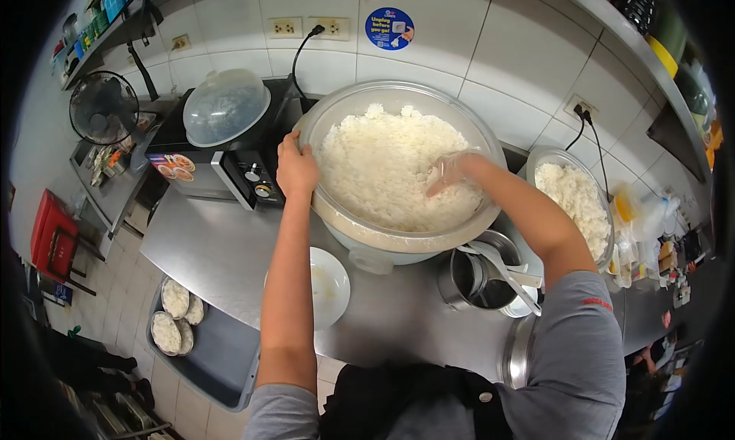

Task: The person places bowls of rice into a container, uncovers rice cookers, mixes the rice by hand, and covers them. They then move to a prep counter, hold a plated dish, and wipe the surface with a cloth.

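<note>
A large round rice cooker (348, 227) full of cooked white rice (383, 161) stands on the counter in front of me. My left hand (297, 168) grips its left rim, fingers curled over the edge. Inside the pot, at the right side, my right hand (453, 172) wears a clear plastic glove. Its fingers stretch down against the rice, and I see nothing held in them; the fingertips are partly hidden. Below my left forearm lies a white plate (331, 291), partly covered by the arm.
Left stands a microwave (222, 172) with a translucent cover (227, 107) on top. A grey tray (218, 363) at lower left holds several rice-filled containers (175, 298). Right are a metal pot with utensils (458, 279) and a rice tub (570, 203). Shelves overhang both sides.
</note>
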The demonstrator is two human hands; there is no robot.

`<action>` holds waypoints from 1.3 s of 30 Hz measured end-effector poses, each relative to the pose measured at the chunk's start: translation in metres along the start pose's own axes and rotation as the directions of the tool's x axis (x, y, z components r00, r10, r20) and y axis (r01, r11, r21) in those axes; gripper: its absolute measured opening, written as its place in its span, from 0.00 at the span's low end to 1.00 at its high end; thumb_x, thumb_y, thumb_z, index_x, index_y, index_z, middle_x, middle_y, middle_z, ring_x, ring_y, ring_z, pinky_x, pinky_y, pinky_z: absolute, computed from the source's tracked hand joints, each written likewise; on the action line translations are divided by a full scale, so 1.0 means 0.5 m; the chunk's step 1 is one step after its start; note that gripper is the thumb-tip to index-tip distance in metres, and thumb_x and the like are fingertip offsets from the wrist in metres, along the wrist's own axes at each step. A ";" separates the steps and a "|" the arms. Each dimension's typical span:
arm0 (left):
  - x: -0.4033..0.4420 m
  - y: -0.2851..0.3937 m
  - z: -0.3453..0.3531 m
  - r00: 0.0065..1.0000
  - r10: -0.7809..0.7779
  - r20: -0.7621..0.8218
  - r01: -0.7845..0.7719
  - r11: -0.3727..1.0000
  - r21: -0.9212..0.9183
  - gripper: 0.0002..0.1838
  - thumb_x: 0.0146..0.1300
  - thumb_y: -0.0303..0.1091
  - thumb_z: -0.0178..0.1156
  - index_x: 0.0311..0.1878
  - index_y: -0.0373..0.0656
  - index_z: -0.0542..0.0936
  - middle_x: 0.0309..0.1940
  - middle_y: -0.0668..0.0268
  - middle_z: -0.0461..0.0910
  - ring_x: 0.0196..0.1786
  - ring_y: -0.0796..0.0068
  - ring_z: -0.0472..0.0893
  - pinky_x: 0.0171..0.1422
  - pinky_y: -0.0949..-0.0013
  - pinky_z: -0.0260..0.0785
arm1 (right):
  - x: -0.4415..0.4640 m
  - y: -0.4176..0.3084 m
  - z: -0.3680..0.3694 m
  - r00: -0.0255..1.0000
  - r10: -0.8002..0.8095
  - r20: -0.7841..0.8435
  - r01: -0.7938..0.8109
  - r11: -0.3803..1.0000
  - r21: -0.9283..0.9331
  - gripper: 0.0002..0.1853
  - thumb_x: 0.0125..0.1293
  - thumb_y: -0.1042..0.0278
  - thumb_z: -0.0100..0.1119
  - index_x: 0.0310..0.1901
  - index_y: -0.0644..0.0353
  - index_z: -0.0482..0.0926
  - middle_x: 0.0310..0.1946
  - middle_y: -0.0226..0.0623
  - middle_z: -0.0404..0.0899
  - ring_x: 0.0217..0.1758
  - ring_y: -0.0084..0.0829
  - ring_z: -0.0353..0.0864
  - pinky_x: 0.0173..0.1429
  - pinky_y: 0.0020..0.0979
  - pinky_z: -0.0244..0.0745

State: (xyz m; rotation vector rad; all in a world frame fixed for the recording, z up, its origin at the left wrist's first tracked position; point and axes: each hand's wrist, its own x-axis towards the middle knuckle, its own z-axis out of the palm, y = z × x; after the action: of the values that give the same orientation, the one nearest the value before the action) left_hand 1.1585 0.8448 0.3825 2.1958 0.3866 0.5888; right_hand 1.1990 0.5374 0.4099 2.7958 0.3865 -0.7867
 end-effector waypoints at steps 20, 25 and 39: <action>0.014 -0.016 0.007 0.999 0.001 0.038 0.001 0.999 -0.045 0.21 0.64 0.36 0.55 0.61 0.50 0.72 0.58 0.59 0.75 0.56 0.54 0.77 0.58 0.57 0.69 | -0.083 0.003 0.084 0.967 -0.251 -0.038 0.241 0.954 -0.176 0.50 0.38 0.60 0.79 0.67 0.44 0.63 0.43 0.46 0.79 0.46 0.45 0.80 0.52 0.40 0.74; 0.014 -0.017 0.008 1.000 0.008 0.027 -0.006 0.997 -0.079 0.21 0.64 0.35 0.56 0.60 0.49 0.72 0.58 0.59 0.75 0.56 0.54 0.77 0.58 0.56 0.68 | -0.062 -0.011 0.060 0.983 -0.162 0.084 0.174 0.971 -0.162 0.49 0.40 0.61 0.75 0.68 0.45 0.62 0.43 0.45 0.80 0.49 0.42 0.81 0.52 0.40 0.74; 0.021 -0.041 0.026 0.995 0.059 -0.079 -0.071 0.986 -0.150 0.22 0.60 0.33 0.59 0.59 0.46 0.73 0.55 0.57 0.77 0.56 0.55 0.77 0.59 0.58 0.68 | -0.121 -0.004 0.037 0.983 -0.125 0.136 0.055 0.901 0.431 0.63 0.41 0.35 0.71 0.69 0.75 0.53 0.69 0.58 0.58 0.72 0.44 0.60 0.72 0.33 0.56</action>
State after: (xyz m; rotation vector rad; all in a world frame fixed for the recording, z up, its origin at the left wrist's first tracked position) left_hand 1.1725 0.8541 0.3623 2.0506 0.2998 0.7144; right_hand 1.1400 0.5229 0.4265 3.0941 0.3531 -1.2454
